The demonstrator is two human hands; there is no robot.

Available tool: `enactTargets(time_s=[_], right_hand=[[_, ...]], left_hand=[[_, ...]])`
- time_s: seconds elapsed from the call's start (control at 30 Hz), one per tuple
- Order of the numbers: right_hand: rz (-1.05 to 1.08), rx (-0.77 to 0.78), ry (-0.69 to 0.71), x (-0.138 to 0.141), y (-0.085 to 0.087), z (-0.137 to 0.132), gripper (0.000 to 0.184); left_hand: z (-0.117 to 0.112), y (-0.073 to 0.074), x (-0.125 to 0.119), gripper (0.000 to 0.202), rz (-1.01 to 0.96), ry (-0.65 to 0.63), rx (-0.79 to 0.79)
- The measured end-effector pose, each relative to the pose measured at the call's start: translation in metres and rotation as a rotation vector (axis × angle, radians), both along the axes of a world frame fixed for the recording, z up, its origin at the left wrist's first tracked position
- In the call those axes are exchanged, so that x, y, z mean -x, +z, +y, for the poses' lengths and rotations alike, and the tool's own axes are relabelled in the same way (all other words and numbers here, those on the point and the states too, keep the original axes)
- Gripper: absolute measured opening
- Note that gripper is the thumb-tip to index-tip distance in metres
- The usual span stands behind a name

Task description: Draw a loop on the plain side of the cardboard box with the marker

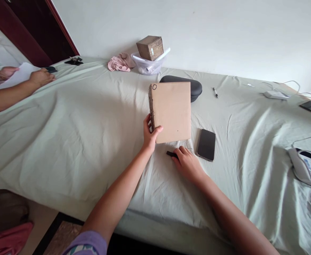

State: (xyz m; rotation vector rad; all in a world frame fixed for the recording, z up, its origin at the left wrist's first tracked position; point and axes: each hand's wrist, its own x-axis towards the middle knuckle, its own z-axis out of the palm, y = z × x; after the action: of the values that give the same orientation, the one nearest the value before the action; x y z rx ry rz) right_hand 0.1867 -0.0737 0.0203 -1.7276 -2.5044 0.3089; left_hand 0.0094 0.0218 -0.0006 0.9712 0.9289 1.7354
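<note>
Here the bed [65,141], covered in a pale green sheet, carries a good deal around the book [172,109]. Just behind the book, and partly hidden by its top edge, lies a dark oval case [195,86]; beyond that, against the wall, a clear plastic tub [147,65] holds a brown cardboard box [150,47] and a white tube, with a pink cloth [120,62] beside it. A pen [215,92] lies to the right of the case, and a black phone [206,144] lies face up just beside the book's lower right corner. Chargers and cables sit well apart at the far right. At the far left another person's hands [40,77] rest on a sheet of paper. The book stands near the middle of the bed, its tan cover facing the camera, tilted up off the sheet with its lower edge close to the cloth. Its long axis runs away from the person, the rough spine on the left side. The left hand [150,132] grips the lower left corner, thumb across the cover and fingers behind the spine. The right hand [187,163] lies knuckles up on the sheet just below the book, its fingertips pinching a small black object [171,154] whose nature I cannot tell.
</note>
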Motion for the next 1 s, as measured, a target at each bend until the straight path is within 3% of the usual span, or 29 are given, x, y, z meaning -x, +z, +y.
enactTargets(time_s=[0.17, 0.3, 0.4, 0.57, 0.77, 1.0], right_hand=[[0.220, 0.067, -0.035, -0.004, 0.003, 0.000, 0.025], [0.587, 0.132, -0.026, -0.005, 0.012, -0.007, 0.027], [0.852, 0.120, -0.034, -0.009, 0.017, -0.012, 0.041], [1.283, 0.104, -0.025, -0.020, 0.008, -0.009, 0.057], [1.212, 0.127, -0.032, -0.027, 0.003, -0.002, 0.066], [1.235, 0.134, -0.050, -0.023, 0.014, -0.001, 0.069]], left_hand=[[0.000, -0.001, 0.001, 0.081, 0.023, 0.004, -0.003], [0.002, -0.003, 0.001, 0.080, 0.028, 0.004, -0.013], [0.001, -0.004, 0.002, 0.078, 0.030, 0.005, -0.016], [-0.001, -0.003, 0.003, 0.075, 0.053, -0.010, -0.018], [0.001, -0.005, 0.004, 0.077, 0.046, -0.002, -0.015], [0.001, -0.004, 0.003, 0.078, 0.035, -0.009, -0.008]])
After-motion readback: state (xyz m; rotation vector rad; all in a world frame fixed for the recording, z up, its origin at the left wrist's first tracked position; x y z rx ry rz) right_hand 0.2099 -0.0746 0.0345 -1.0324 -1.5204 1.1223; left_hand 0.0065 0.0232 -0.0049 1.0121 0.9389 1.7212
